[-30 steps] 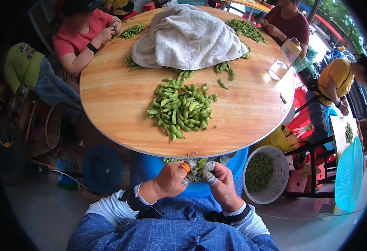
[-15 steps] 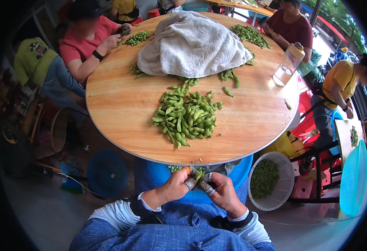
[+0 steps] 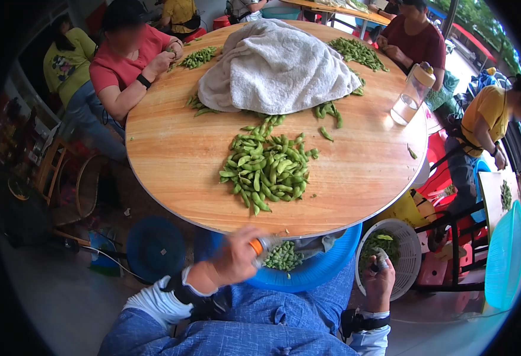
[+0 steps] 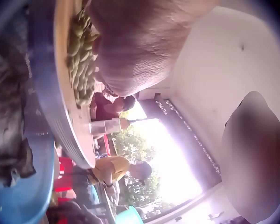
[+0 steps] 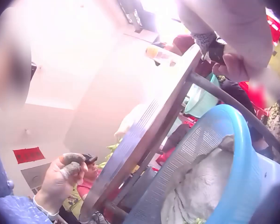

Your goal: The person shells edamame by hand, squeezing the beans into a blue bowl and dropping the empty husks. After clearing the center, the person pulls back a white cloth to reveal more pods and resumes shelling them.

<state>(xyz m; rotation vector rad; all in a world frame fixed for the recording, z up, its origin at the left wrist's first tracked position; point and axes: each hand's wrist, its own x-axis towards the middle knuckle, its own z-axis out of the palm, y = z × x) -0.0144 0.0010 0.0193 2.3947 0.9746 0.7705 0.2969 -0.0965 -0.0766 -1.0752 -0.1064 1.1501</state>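
In the head view my left hand (image 3: 237,258), blurred, is between the table's front edge and the blue basin (image 3: 332,261), fingers loosely bent; nothing shows in it. The right wrist view shows this left hand (image 5: 61,182) with grey-wrapped fingertips. My right hand (image 3: 379,285) is over the white basket (image 3: 412,261), its wrapped fingers loosely bent and no object visible in them. A light green pod (image 3: 384,237) shows just beyond those fingers. Shelled beans (image 3: 283,256) and a grey cloth lie in the basin. A pile of green pods (image 3: 266,169) lies on the table (image 3: 177,172).
A white towel (image 3: 278,68) covers a mound mid-table, with smaller pod piles around it. A clear bottle (image 3: 410,98) stands at the table's right. People sit around. A dark blue basin (image 3: 155,249) is on the floor at left, a turquoise basket (image 3: 505,258) at right.
My hands were together over the blue basin, working at a pod. They have parted: the right moved right over the white basket, the left moved slightly left and up.
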